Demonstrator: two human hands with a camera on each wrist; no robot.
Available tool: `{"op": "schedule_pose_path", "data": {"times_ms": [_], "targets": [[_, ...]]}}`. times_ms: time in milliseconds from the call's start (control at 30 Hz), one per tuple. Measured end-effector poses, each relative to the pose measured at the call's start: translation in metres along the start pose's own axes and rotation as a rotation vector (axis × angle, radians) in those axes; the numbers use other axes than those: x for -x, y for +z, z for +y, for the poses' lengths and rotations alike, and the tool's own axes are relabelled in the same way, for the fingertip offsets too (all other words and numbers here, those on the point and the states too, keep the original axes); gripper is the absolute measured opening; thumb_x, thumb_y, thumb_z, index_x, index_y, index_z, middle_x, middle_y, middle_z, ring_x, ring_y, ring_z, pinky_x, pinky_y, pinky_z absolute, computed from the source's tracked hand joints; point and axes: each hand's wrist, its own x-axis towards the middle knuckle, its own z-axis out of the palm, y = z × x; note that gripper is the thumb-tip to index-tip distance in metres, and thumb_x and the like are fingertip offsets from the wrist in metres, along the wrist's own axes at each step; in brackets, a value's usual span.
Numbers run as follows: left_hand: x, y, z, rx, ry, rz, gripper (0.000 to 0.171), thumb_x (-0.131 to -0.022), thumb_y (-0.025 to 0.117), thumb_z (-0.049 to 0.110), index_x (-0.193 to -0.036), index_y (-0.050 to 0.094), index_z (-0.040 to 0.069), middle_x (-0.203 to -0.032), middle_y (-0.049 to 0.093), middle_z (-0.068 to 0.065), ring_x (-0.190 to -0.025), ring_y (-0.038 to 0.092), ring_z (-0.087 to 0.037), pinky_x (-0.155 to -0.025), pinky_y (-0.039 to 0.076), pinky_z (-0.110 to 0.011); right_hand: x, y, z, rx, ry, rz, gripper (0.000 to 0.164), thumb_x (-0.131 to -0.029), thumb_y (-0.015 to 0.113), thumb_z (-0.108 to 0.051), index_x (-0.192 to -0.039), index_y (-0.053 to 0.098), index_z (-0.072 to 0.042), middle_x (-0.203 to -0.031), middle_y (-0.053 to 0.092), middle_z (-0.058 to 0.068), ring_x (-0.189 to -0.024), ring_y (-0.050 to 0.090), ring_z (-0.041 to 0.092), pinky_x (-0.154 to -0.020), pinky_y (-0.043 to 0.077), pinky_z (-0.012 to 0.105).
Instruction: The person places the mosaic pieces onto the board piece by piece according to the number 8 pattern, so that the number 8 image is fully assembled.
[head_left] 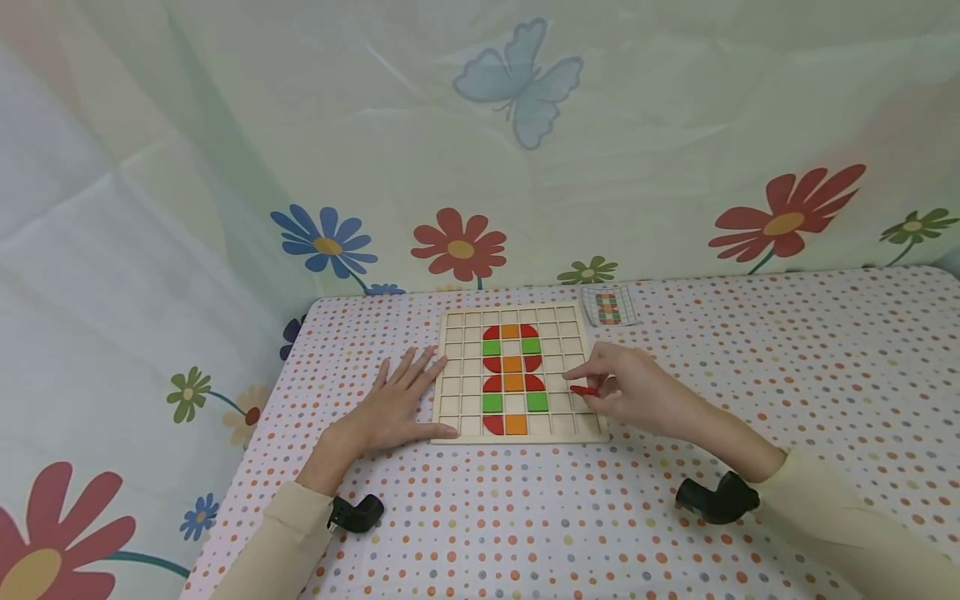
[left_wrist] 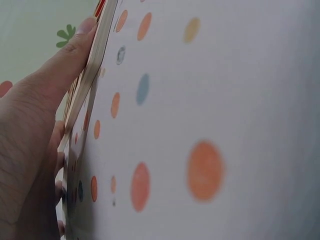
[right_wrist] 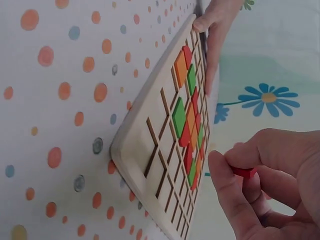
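Observation:
A wooden grid board [head_left: 465,400] lies on the table, with red, green and orange pieces set in its middle columns. My left hand [head_left: 397,408] rests along the board's left edge with fingers spread and straight, the thumb on the near left corner. Over the right side of the board, my right hand [head_left: 626,387] pinches a small red piece [head_left: 584,390]. In the right wrist view that red piece [right_wrist: 244,172] shows partly between thumb and fingers; its full shape is hidden. An orange square [head_left: 516,425] sits in the nearest filled row, right of a red quarter-round piece [head_left: 493,425].
A small pattern card [head_left: 609,307] lies behind the board's far right corner, printed with a similar coloured figure. The table wears a dotted cloth [head_left: 480,517]. A flowered curtain [head_left: 637,167] hangs behind it. Each wrist carries a black camera [head_left: 718,497].

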Motion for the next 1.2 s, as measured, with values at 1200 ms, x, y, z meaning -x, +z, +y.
{"op": "schedule_pose_path", "data": {"times_ms": [1200], "targets": [[0.0, -0.002, 0.0, 0.014, 0.012, 0.001, 0.11, -0.088, 0.066, 0.073, -0.17, 0.016, 0.019, -0.177, 0.005, -0.006, -0.162, -0.004, -0.035, -0.126, -0.001, -0.066, -0.01, 0.051, -0.003, -0.17, -0.001, 0.053, 0.011, -0.087, 0.082, 0.003, -0.087, 0.083, -0.008, -0.087, 0.072, -0.005, -0.082, 0.062, 0.011, -0.068, 0.057, 0.021]]}}
